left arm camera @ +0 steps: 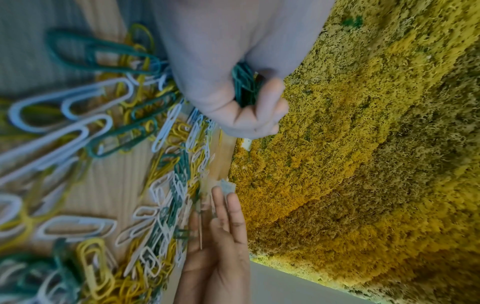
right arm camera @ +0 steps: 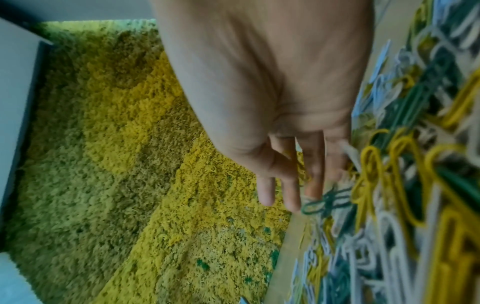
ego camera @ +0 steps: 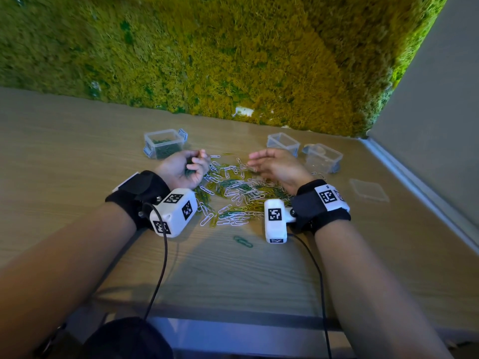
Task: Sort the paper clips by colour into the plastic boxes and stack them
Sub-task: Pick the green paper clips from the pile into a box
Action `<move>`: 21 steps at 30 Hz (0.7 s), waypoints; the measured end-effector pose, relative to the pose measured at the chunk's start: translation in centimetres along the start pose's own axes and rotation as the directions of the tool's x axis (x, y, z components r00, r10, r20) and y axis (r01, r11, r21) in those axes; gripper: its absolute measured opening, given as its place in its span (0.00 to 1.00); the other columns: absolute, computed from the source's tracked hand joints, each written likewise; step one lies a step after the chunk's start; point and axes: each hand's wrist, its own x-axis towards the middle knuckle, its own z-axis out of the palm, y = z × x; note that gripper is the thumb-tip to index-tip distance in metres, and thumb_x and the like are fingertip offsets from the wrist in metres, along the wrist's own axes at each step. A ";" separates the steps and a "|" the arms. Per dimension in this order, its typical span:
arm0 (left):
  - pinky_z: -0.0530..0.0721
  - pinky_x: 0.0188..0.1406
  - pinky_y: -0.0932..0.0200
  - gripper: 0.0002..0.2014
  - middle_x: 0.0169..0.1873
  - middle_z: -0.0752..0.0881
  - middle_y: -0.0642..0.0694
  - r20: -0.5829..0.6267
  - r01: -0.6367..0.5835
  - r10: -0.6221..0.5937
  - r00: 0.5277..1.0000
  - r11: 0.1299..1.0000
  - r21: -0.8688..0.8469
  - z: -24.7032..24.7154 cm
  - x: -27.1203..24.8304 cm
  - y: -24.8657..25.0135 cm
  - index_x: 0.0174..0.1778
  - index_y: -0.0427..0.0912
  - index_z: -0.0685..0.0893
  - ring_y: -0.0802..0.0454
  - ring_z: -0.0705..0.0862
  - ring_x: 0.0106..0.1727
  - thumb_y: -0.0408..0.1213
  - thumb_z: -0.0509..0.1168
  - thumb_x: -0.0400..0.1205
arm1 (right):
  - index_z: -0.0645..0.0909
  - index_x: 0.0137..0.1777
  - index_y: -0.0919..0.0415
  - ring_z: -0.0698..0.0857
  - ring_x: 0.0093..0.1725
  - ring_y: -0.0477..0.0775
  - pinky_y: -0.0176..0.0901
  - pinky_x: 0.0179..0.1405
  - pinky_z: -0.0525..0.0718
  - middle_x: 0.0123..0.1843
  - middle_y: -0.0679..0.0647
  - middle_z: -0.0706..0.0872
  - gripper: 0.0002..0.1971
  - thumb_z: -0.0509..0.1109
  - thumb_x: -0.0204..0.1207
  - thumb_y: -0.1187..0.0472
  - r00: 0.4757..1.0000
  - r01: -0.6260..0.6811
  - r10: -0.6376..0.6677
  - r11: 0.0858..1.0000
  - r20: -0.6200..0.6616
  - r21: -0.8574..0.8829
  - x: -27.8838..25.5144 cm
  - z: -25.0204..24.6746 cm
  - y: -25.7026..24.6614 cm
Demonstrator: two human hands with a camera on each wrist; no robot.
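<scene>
A mixed pile of white, yellow and green paper clips [ego camera: 233,195] lies on the table between my hands. My left hand [ego camera: 197,163] rests at the pile's left edge, its fingers curled round a bunch of green clips [left arm camera: 244,86]. Just behind it stands a clear box [ego camera: 164,143] holding green clips. My right hand [ego camera: 255,164] hovers at the pile's far right with straight fingers [right arm camera: 291,193]. One fingertip touches a green clip [right arm camera: 324,202]. An empty clear box [ego camera: 282,142] stands behind the right hand, and another clear box [ego camera: 322,158] to its right.
A loose clear lid [ego camera: 369,194] lies at the right near the table's edge. Two green clips [ego camera: 243,241] lie apart in front of the pile. A moss wall [ego camera: 233,60] closes the back, and a grey wall [ego camera: 440,112] the right side.
</scene>
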 end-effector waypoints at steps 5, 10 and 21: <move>0.70 0.10 0.71 0.18 0.27 0.76 0.44 -0.002 -0.015 0.015 1.000 1.000 -0.006 0.2 -0.1 -0.2 0.32 0.33 0.77 0.56 0.75 0.17 0.35 0.52 0.87 | 0.85 0.59 0.59 0.84 0.51 0.40 0.23 0.43 0.78 0.54 0.48 0.87 0.14 0.68 0.77 0.72 0.986 0.149 -0.124 0.951 0.108 -0.271 -1.0 0.8 -1.2; 0.70 0.11 0.71 0.16 0.27 0.76 0.44 -0.011 -0.023 0.023 1.000 1.000 0.003 0.3 -0.2 -0.3 0.33 0.34 0.77 0.56 0.75 0.18 0.34 0.53 0.86 | 0.85 0.63 0.54 0.76 0.36 0.32 0.17 0.31 0.70 0.42 0.38 0.80 0.19 0.78 0.71 0.57 0.958 0.240 -0.117 0.829 0.263 -0.505 -0.7 3.3 -0.7; 0.88 0.33 0.62 0.16 0.34 0.85 0.34 -0.102 -0.123 0.139 0.985 0.981 0.152 1.3 -0.9 -1.3 0.42 0.32 0.80 0.49 0.83 0.38 0.37 0.52 0.88 | 0.86 0.46 0.55 0.80 0.39 0.42 0.34 0.42 0.77 0.38 0.42 0.84 0.03 0.72 0.77 0.58 0.979 0.194 -0.146 0.875 0.141 -0.444 0.1 2.4 0.0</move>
